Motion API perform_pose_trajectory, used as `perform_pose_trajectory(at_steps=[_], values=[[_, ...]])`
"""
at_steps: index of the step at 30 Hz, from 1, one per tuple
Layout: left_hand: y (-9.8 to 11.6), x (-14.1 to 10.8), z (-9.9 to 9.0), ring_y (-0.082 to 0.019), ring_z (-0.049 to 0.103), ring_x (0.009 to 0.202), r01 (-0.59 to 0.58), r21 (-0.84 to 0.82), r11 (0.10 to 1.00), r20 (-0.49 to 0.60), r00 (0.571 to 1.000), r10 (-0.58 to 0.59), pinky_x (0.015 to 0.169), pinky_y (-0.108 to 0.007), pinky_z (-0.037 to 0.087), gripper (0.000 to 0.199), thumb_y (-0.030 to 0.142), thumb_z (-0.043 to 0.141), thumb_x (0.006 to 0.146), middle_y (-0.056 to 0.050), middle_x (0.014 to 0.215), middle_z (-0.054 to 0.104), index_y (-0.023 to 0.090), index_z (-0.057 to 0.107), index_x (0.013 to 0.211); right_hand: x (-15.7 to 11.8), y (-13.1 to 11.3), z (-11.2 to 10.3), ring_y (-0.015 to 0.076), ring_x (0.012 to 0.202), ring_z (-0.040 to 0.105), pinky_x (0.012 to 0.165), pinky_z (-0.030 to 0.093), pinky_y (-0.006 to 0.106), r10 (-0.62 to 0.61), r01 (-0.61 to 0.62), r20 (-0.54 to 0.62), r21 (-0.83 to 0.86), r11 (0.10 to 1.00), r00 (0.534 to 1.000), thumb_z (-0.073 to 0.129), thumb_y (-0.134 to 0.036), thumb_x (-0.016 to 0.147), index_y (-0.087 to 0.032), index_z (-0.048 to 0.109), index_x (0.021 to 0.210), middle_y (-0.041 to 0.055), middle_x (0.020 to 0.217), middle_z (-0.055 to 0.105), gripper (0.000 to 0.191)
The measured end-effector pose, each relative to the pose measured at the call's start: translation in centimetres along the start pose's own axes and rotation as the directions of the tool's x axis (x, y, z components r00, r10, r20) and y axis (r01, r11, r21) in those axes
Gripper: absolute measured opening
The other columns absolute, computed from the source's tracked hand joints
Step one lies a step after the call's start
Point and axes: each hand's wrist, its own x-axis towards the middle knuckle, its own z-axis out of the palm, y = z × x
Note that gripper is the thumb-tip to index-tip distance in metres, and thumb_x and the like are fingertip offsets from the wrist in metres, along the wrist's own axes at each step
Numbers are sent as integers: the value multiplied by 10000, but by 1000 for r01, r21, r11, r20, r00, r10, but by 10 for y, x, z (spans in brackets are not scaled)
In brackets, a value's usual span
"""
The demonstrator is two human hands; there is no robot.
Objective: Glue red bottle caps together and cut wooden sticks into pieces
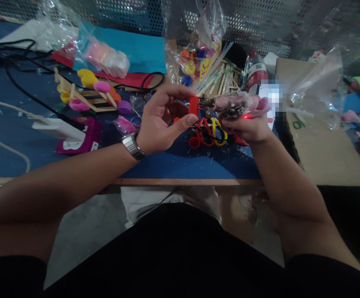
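Red piece point(193, 106), just one, sits mid-frame, pinched by the left hand point(159, 120). One pink glue gun point(237, 101), right of centre, fills the wrapped grip of the right hand point(248, 127).

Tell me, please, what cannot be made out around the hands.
All in the head view:
Red piece: covered in part by the left hand.
Pink tool: whether its tip touches the red piece is too small and blurred.
Bottle: label print too blurred.
Bright patch beyond the right hand: pixelated.
Left arm: partly cut off by the left edge.
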Motion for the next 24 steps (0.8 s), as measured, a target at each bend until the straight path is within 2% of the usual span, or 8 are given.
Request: perform_pose_trajectory(at_steps=[3, 6, 11, 17, 24], values=[[1, -1, 0, -307, 803, 1226, 6, 14, 1000, -1, 1000, -6, 985, -428, 718, 623, 738, 885, 893, -83, 1283, 749, 302, 707, 1302, 0, 4, -2, 124, 559, 455, 479, 319, 310, -38, 37, 23, 39, 999, 999, 1004, -462, 761, -318, 912, 1152, -22, 774, 704, 427], [0, -2, -1, -294, 819, 1173, -6, 18, 1000, 0, 1000, 6, 963, -421, 723, 618, 724, 882, 905, -87, 1276, 751, 293, 704, 1312, 1, 5, -3, 131, 590, 487, 487, 353, 305, -41, 41, 12, 24, 999, 999, 1014, -467, 751, -323, 913, 1134, -12, 820, 734, 421], [-11, -1, -4, -250, 839, 1063, -93, 18, 995, 29, 995, 93, 922, -392, 731, 628, 688, 893, 917, -81, 1254, 760, 290, 694, 1360, 0, 0, 1, 129, 677, 579, 527, 434, 273, -63, 62, 13, 49, 997, 998, 1018, -453, 712, -324, 923, 1095, 12, 1077, 829, 415], [-21, 0, -6, -228, 849, 1005, -191, 32, 981, 42, 981, 189, 899, -391, 740, 624, 657, 903, 924, -73, 1278, 754, 311, 683, 1395, -1, 1, 2, 123, 636, 555, 502, 406, 272, -53, 54, -10, 71, 996, 999, 1016, -413, 708, -333, 927, 1085, 10, 1015, 834, 395], [-21, 0, -6, -222, 837, 998, -178, -4, 984, 42, 983, 178, 872, -382, 743, 641, 647, 923, 910, -76, 1272, 767, 293, 682, 1387, -1, 2, -2, 115, 644, 556, 497, 401, 257, -73, 70, 54, 58, 996, 996, 983, -370, 766, -363, 931, 1158, -12, 1017, 826, 395]])
